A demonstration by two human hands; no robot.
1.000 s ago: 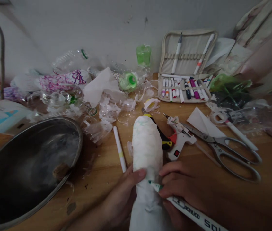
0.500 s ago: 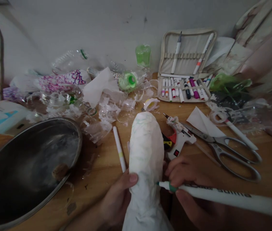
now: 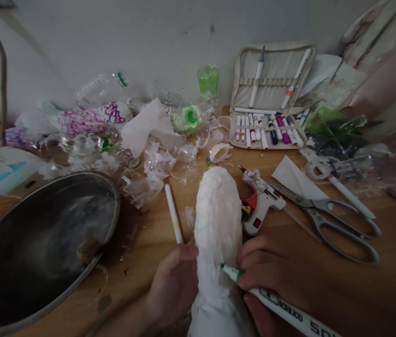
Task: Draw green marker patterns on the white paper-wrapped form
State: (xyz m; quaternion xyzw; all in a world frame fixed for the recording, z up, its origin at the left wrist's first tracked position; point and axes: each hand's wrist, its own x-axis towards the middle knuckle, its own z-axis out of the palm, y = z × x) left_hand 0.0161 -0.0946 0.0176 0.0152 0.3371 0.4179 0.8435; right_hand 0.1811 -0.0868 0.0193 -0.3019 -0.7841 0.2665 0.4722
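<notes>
A white paper-covered form (image 3: 219,220), rounded at its far end and narrower toward me, points away across the table with faint green marks on it. My left hand (image 3: 175,278) grips its left side, the thumb resting along the edge. Between the fingers of my right hand (image 3: 266,267) is a white marker (image 3: 285,309) with a green tip, lettered along its barrel. The tip is at the form's surface, near its middle; whether it touches I cannot tell. A capped white marker with a yellow band (image 3: 173,213) lies just left of the form.
A dark metal basin (image 3: 115,201) takes up the left. Right of the form lie a glue gun (image 3: 262,208) and scissors (image 3: 315,206). Behind are an open marker case (image 3: 268,146), crumpled plastic scraps (image 3: 159,161), a green bottle piece (image 3: 185,118) and a pink-and-purple patterned form (image 3: 89,119).
The white form has shifted slightly right and turned in my left hand. My right hand has swung the marker to a steeper slant, its tip moving left onto the form's middle.
</notes>
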